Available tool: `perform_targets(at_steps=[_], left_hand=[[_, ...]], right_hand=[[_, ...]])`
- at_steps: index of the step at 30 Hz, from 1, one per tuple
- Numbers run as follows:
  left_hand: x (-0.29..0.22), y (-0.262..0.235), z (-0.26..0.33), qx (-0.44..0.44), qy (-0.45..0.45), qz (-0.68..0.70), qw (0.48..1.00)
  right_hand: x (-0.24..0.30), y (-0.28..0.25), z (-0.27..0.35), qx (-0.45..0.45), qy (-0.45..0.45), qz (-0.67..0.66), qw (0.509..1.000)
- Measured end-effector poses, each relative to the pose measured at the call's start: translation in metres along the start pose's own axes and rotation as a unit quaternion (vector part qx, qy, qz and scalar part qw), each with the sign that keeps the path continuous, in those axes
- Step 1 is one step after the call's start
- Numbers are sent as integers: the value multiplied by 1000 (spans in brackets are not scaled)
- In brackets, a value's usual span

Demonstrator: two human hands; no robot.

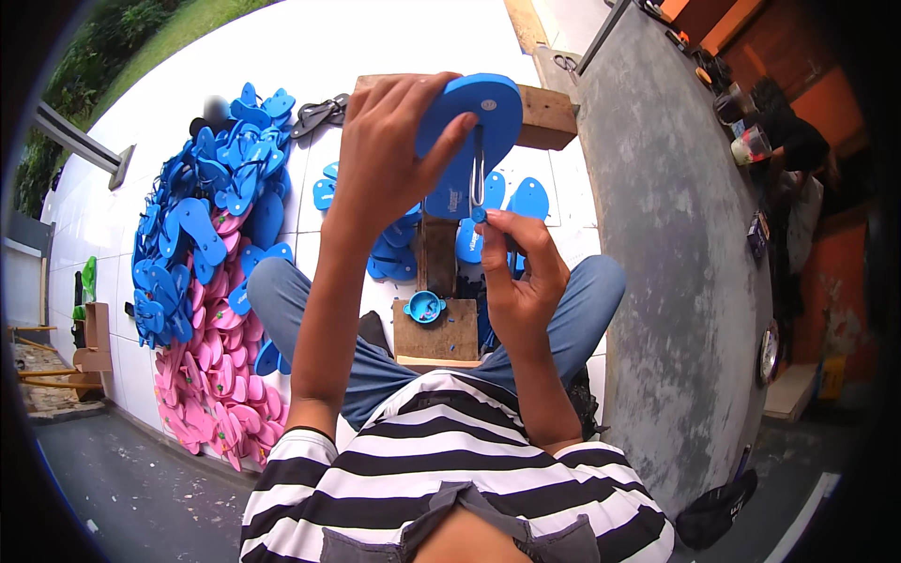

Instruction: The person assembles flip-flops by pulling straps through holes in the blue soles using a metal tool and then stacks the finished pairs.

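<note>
Gripping blue sandal sole point(474, 122) — left hand point(385, 155); right hand point(516, 272) pinching metal tool point(478, 183) — white tiled floor point(319, 56)

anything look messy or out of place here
Blue and pink flip-flops lie in a loose heap on the white tiled floor to the person's left, unsorted and overlapping. A dark pair lies apart near the top.

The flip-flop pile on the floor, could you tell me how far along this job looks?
Looks done: strapped blue and pink sandals heaped at the left. In hand: the left hand holds a blue sole while the right hand works a metal loop tool through it. Left: loose blue soles ahead.
</note>
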State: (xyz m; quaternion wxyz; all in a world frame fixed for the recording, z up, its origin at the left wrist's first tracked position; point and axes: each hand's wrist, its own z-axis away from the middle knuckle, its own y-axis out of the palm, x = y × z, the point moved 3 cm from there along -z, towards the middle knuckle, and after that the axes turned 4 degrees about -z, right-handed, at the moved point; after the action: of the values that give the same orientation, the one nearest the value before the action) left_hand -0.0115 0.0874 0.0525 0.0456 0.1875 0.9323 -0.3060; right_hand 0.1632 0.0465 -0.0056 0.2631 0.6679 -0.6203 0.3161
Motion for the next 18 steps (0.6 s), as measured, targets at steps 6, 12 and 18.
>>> perform_targets(at_steps=[6, 12, 18], left_hand=[[-5, 7, -11, 51, -60, 66, 995], [-3, 8, -9, 24, -40, 81, 996], [-16, -3, 12, 73, -91, 268, 956]], right_hand=[[3, 0, -7, 13, 30, 42, 999], [16, -7, -34, 94, -115, 233, 961], [17, -19, -36, 64, -16, 92, 994]])
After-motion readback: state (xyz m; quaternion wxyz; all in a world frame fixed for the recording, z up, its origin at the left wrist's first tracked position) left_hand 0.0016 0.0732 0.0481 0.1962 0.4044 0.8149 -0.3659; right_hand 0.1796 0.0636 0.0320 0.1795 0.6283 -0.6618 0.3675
